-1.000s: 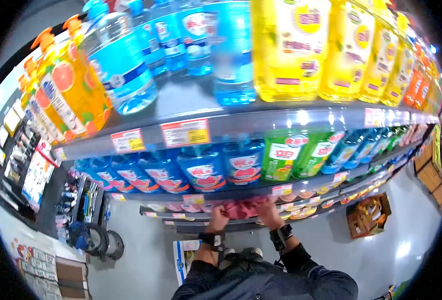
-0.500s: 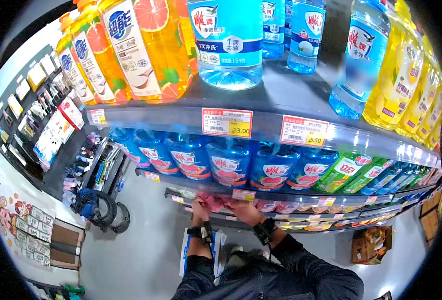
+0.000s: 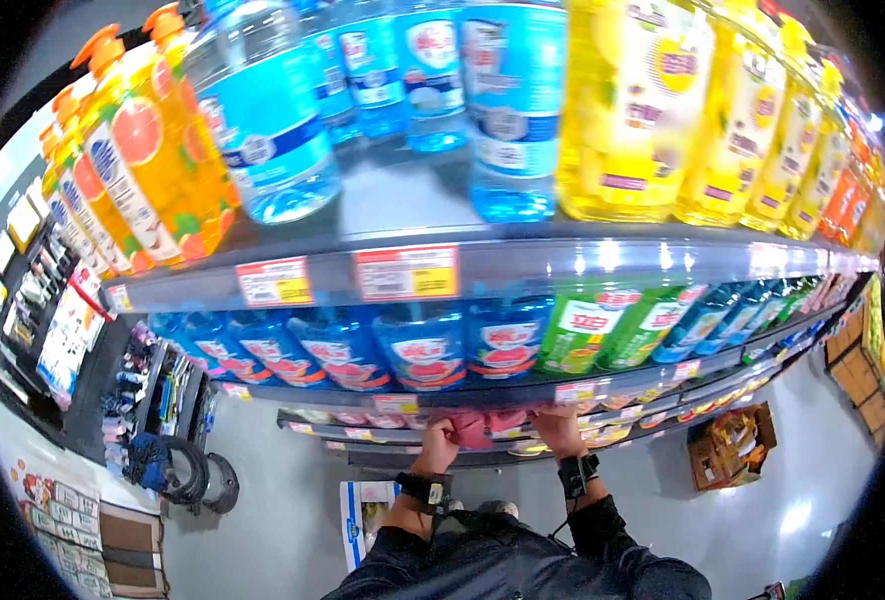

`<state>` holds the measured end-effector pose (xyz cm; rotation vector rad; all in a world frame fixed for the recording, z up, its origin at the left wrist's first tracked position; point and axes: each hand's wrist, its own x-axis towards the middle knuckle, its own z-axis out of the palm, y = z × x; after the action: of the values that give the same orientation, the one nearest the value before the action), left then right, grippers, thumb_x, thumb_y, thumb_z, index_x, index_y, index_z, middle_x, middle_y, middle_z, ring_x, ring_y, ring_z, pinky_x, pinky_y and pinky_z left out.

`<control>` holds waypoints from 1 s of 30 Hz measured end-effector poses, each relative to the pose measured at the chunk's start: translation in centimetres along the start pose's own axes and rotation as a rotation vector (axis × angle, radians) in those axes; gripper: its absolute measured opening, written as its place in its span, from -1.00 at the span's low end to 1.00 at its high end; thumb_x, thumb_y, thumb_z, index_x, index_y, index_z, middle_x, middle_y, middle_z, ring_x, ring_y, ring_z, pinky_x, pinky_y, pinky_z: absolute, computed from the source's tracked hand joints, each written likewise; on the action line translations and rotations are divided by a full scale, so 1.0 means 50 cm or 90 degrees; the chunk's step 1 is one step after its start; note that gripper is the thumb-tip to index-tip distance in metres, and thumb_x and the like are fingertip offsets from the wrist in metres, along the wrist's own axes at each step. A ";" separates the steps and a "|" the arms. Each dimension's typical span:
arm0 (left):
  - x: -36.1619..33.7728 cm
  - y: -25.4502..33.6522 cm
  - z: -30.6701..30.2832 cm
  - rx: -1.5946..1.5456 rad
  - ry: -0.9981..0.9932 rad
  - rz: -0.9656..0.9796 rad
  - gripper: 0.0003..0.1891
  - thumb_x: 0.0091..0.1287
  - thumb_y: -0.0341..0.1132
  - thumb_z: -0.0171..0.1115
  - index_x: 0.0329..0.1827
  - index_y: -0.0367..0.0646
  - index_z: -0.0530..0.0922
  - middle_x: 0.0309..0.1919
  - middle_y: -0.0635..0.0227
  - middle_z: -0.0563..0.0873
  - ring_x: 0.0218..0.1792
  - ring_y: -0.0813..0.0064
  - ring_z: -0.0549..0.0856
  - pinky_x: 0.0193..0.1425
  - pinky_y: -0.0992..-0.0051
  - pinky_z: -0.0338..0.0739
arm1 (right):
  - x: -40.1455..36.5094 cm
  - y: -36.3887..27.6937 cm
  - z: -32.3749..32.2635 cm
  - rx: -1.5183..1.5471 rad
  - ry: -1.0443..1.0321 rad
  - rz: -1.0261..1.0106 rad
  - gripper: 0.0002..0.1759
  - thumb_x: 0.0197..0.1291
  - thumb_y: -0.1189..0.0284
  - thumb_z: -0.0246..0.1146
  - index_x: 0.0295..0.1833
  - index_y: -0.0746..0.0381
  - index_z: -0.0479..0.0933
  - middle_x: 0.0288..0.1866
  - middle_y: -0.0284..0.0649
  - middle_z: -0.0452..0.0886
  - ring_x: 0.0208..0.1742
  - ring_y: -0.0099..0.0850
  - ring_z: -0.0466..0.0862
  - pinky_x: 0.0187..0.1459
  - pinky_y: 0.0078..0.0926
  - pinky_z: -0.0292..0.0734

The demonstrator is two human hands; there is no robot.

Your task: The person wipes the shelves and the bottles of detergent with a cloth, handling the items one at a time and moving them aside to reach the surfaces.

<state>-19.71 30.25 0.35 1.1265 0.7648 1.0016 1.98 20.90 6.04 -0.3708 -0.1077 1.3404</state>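
Note:
A crumpled pink cloth [image 3: 473, 428] lies along the front of a lower shelf, below the blue bottles. My left hand [image 3: 437, 448] is closed on its left end, fingers curled at the shelf edge. My right hand [image 3: 560, 432] is raised to the same shelf edge, near the right end of the cloth, its fingertips partly hidden under the shelf above. Dark straps with small devices are on both wrists. Just above my hands runs a shelf row of blue detergent bottles [image 3: 418, 350] and green bottles [image 3: 585, 328].
The upper shelf holds orange bottles [image 3: 143, 170], large clear-blue bottles [image 3: 268, 130] and yellow bottles [image 3: 643, 120]. Price tags [image 3: 408, 272] line its edge. On the floor are a cardboard box [image 3: 731, 450] at right, a white-and-blue box [image 3: 359, 515] by my legs and a coiled dark hose [image 3: 198, 470] at left.
The view has shifted right along the shelves. My hands are farther apart, the right one having moved rightward along the shelf edge. The pink cloth still shows at my left hand.

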 end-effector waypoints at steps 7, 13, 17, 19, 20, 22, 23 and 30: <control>0.003 -0.082 0.276 -0.193 -0.254 -0.184 -0.85 -0.08 -0.59 0.19 -0.47 -0.25 0.39 -0.56 0.37 0.52 -0.49 0.61 0.51 -0.42 0.61 0.39 | -0.085 -0.206 -0.073 -0.028 0.109 -0.205 -0.82 -0.16 0.54 0.08 -0.32 0.21 0.42 -0.34 -0.26 0.49 -0.22 -0.35 0.44 -0.12 -0.41 0.28; -0.020 0.080 0.415 0.240 -0.461 0.211 -0.84 0.00 -0.51 0.23 -0.45 -0.26 0.38 -0.54 0.36 0.51 -0.44 0.57 0.52 -0.37 0.56 0.42 | -0.161 -0.313 -0.103 -0.197 0.124 -0.391 -0.41 -0.10 0.61 0.02 0.17 0.27 0.13 -0.13 -0.25 0.42 -0.19 -0.40 0.44 -0.09 -0.47 0.32; -0.010 0.054 0.346 0.291 -0.583 0.127 -0.89 0.05 -0.43 0.16 -0.46 -0.28 0.42 -0.54 0.39 0.50 -0.49 0.59 0.47 -0.39 0.58 0.36 | -0.226 -0.339 -0.103 -0.236 0.181 -0.442 -0.47 0.06 0.60 0.01 0.19 0.28 0.09 -0.16 -0.28 0.42 -0.19 -0.47 0.45 -0.07 -0.53 0.37; -0.030 0.062 0.294 0.024 -0.435 -0.245 -0.87 0.13 -0.39 0.09 -0.42 -0.31 0.47 -0.55 0.47 0.49 -0.49 0.67 0.43 -0.37 0.65 0.33 | -0.245 -0.346 -0.086 -0.340 0.162 -0.406 -0.58 0.06 0.65 0.00 0.10 0.30 0.23 -0.15 -0.27 0.45 -0.18 -0.48 0.48 -0.10 -0.56 0.41; -0.046 0.111 0.269 0.116 -0.368 -0.182 -0.82 0.11 -0.37 0.13 -0.33 -0.35 0.50 -0.52 0.46 0.53 -0.48 0.68 0.46 -0.40 0.64 0.34 | -0.248 -0.353 -0.089 -0.369 0.159 -0.380 -0.60 0.04 0.66 0.02 0.07 0.30 0.28 -0.15 -0.25 0.46 -0.17 -0.48 0.48 -0.11 -0.57 0.41; -0.047 0.135 0.197 0.261 -0.331 -0.149 -0.78 0.10 -0.34 0.16 -0.27 -0.32 0.50 -0.55 0.43 0.55 -0.48 0.72 0.48 -0.44 0.62 0.36 | -0.248 -0.348 -0.080 -0.575 0.119 -0.295 -0.63 0.00 0.68 0.07 0.00 0.30 0.34 -0.16 -0.24 0.47 -0.13 -0.48 0.48 -0.10 -0.58 0.40; -0.047 0.147 0.164 0.264 -0.322 -0.149 -0.78 0.10 -0.34 0.16 -0.27 -0.32 0.50 -0.55 0.43 0.55 -0.48 0.72 0.48 -0.44 0.62 0.36 | -0.249 -0.328 -0.025 -0.581 0.107 -0.242 -0.61 -0.06 0.71 0.12 -0.02 0.32 0.35 -0.16 -0.22 0.48 -0.13 -0.47 0.48 -0.08 -0.57 0.39; -0.074 0.361 0.033 0.744 -0.088 0.235 -0.85 0.13 -0.33 0.06 -0.35 -0.22 0.50 -0.54 0.10 0.56 -0.57 0.22 0.52 -0.48 0.48 0.39 | -0.183 -0.220 0.213 -0.647 -0.135 -0.075 -0.40 -0.16 0.77 0.15 0.10 0.28 0.23 -0.06 -0.20 0.42 0.01 -0.40 0.42 0.01 -0.50 0.32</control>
<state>-24.16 28.20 18.18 2.3802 1.0809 0.7186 6.99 12.26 20.79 -1.0488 -0.9919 1.1194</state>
